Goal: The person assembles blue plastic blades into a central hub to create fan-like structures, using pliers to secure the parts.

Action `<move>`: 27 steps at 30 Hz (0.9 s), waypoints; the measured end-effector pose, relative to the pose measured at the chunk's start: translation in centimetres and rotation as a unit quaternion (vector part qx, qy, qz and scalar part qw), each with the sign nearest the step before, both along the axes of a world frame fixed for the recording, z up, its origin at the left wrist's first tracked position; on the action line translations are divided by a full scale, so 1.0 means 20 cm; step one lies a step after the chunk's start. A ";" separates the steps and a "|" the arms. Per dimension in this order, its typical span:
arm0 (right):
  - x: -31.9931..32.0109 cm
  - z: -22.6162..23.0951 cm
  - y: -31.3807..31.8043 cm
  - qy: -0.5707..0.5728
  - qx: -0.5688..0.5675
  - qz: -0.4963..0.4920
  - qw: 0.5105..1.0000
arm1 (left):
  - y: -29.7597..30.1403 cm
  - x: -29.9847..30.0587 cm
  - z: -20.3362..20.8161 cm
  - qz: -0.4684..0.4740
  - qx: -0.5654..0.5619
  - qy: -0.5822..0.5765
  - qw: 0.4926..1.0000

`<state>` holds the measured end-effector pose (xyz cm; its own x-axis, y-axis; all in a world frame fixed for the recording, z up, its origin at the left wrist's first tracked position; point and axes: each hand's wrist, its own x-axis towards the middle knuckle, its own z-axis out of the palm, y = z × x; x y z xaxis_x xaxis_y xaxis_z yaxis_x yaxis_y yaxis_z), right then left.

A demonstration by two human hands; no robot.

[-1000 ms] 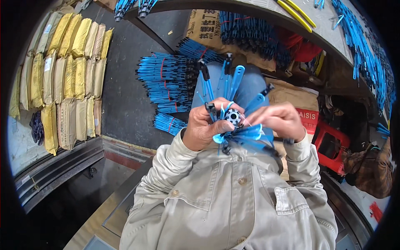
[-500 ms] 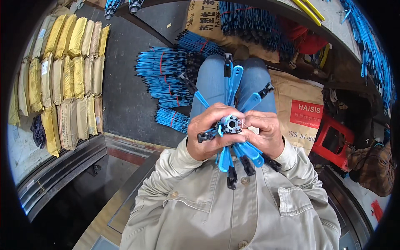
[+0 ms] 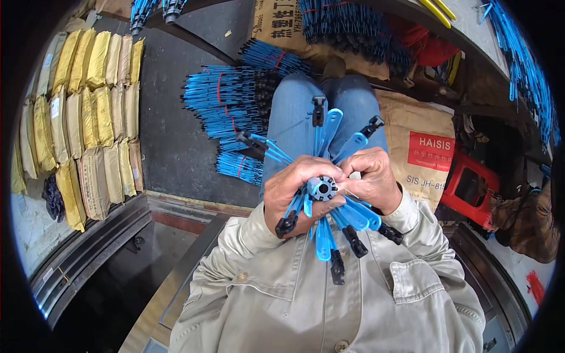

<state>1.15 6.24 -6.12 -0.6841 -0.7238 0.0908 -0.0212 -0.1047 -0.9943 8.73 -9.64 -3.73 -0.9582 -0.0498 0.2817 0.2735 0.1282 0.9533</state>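
Note:
Above my lap is a hub-like assembly with a round grey and black hub (image 3: 322, 188). Flat blue strips (image 3: 355, 216) fan out from it on all sides, several ending in black clip-like pieces (image 3: 336, 267). My left hand (image 3: 286, 187) is wrapped round the hub from the left, its thumb and fingers on either side. Close against the hub's right side, my right hand (image 3: 375, 183) is closed in a pinch on a thin pale thread (image 3: 348, 190). The thread's path at the hub is partly hidden by my fingertips.
Bundles of blue sticks with black ends (image 3: 226, 100) lie left of my knees, with others (image 3: 353, 35) further off. Filled yellow and tan sacks (image 3: 73, 117) are stacked at far left. A brown paper sack (image 3: 421, 123) and a red plastic frame (image 3: 468, 188) are at right.
The hub has tilted and moved slightly left and down. The near strips and clips reach lower now. My right hand keeps its pinch, shifted slightly left and up.

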 end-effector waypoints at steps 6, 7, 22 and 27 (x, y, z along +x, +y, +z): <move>-0.07 0.03 0.05 0.031 0.053 0.043 0.997 | 0.03 0.02 -0.04 0.057 -0.016 -0.019 0.998; -0.08 0.04 0.06 0.057 0.052 0.059 0.995 | 0.03 0.03 -0.03 0.047 -0.035 -0.024 0.998; -0.16 0.18 0.06 0.150 -0.044 0.106 0.982 | 0.03 0.03 -0.05 0.010 -0.022 0.024 0.999; -0.09 0.22 0.03 0.049 -0.015 0.019 0.998 | 0.04 0.01 -0.02 0.022 -0.048 0.026 0.998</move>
<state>-0.75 6.94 -1.64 -0.6426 -0.7450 0.1788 -0.1145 -0.1373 -0.9839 9.03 -8.92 -4.22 -0.9395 -0.0627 0.3369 0.3148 0.2305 0.9207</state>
